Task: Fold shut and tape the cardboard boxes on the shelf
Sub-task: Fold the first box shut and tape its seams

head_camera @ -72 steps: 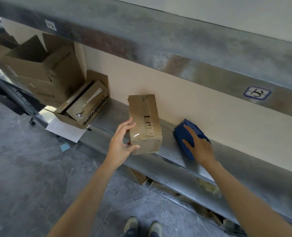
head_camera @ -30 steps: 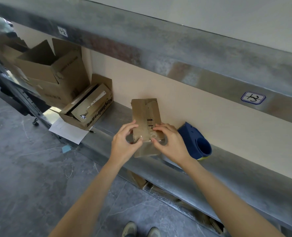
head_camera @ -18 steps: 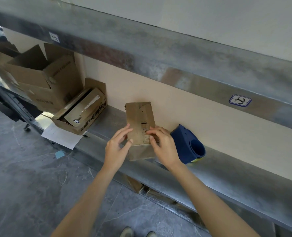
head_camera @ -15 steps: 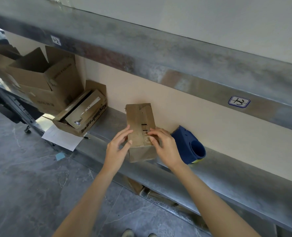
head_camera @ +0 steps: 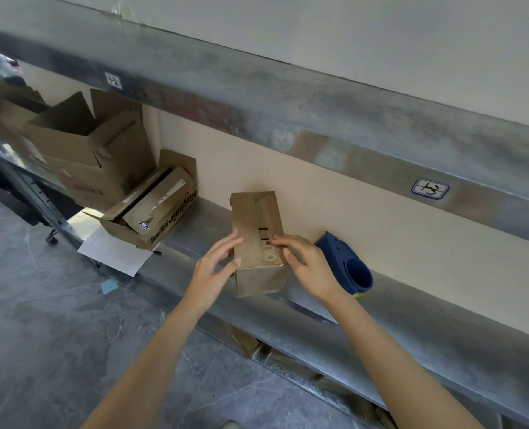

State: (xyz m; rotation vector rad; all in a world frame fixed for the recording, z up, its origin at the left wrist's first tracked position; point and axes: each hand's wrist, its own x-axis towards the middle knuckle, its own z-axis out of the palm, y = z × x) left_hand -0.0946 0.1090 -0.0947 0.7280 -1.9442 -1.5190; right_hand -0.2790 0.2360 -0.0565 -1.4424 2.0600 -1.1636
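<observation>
Box (head_camera: 258, 230): frame centre, on the metal shelf (head_camera: 411, 320). The top flaps are folded down. Its near end is at the shelf's front edge and its far end is near the back wall; contact with the wall cannot be told.

Left hand (head_camera: 215, 267): released, fingers nearly straight against the box's left top edge, thumb at the near left corner.

Right hand (head_camera: 309, 267): fingertips pressing the box top by the printed lettering, thumb at the right top edge, not closed round anything.

Dispenser (head_camera: 346, 267): blue, on the shelf just right of the right hand, apart from the box.

Small open box (head_camera: 154, 212): left of centre, tilted, flaps up, a bare strip of shelf between it and the box.

Large open box (head_camera: 102, 156): upper left, behind the small one.

Paper (head_camera: 114, 255): overhangs the front edge below the small open box.

Bare shelf runs from the dispenser to the lower right.

Upper shelf (head_camera: 288, 97): overhead, crossing the frame.
</observation>
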